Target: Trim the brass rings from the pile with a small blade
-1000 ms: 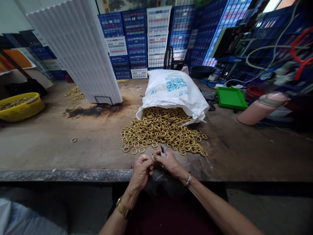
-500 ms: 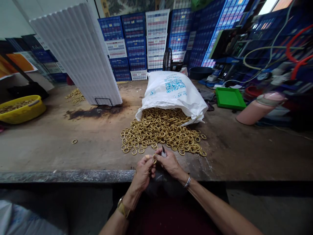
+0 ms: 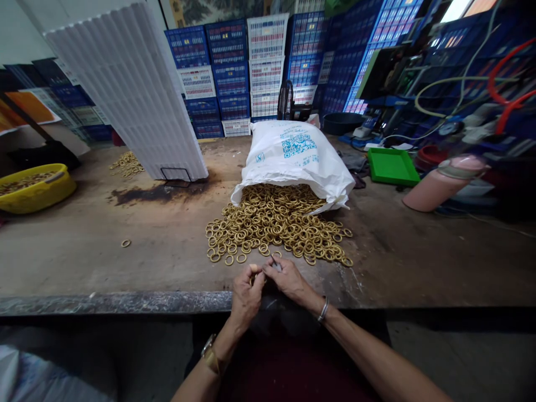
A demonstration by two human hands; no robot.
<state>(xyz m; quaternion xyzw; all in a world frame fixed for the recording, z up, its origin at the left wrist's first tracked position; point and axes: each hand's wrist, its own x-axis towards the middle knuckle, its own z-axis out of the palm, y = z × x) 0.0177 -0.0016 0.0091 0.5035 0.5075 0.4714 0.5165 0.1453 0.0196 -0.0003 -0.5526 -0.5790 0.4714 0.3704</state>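
Observation:
My left hand [image 3: 247, 293] is closed on a brass-coloured ring [image 3: 253, 279], mostly hidden by the fingers, near the table's front edge. Touching it at the fingertips, my right hand [image 3: 290, 281] is closed round a small blade tool [image 3: 276, 266], whose dark tip points up and left. Just beyond both hands spreads a heap of similar rings [image 3: 276, 223], spilling from the mouth of a white sack [image 3: 288, 153] that lies on its side. One loose ring [image 3: 126, 243] lies apart on the left.
On the table [image 3: 167, 268] stand a white corrugated panel [image 3: 134, 95], a yellow basin [image 3: 37, 192] of rings, a green tray [image 3: 392, 166] and a tilted pink bottle [image 3: 439, 187]. Stacked crates [image 3: 230, 78] line the back.
My left fingers have turned, covering more of the ring. The blade in my right hand has tipped leftward and lower, towards the left fingertips. The view has shifted slightly.

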